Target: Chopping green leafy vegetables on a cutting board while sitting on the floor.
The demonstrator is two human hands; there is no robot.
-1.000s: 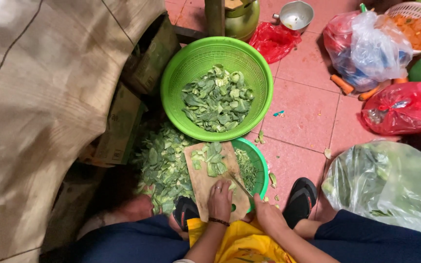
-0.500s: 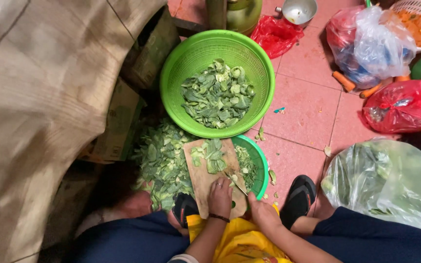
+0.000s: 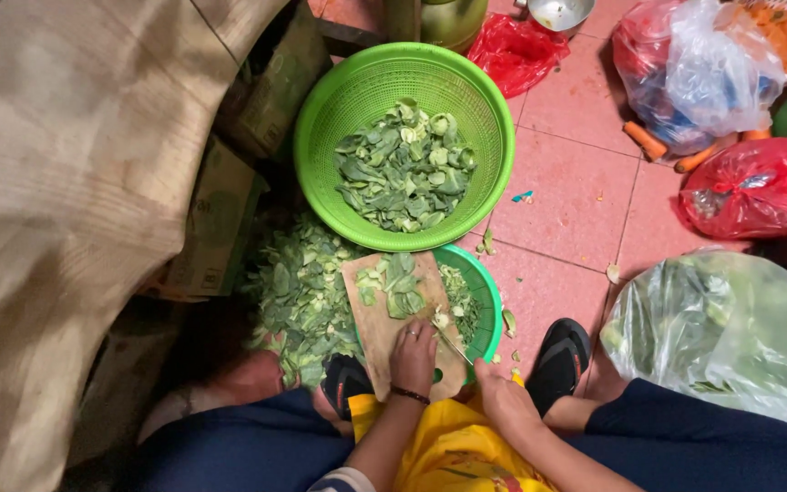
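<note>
Greens (image 3: 398,290): lying on the wooden cutting board (image 3: 384,333), which is resting over the small green basin (image 3: 485,296) near my feet. My left hand (image 3: 413,353) is pressing flat on the board's near end, fingers curled, gripping nothing I can make out. My right hand (image 3: 495,396) is closing around a knife (image 3: 453,344), blade angling toward the leaves. Since a moment ago, the knife has been edging closer to the greens, so cutting is continuing. Far side: large green basket (image 3: 494,137) holding chopped leaves. Left: loose leaf pile (image 3: 298,292) on the floor.
</note>
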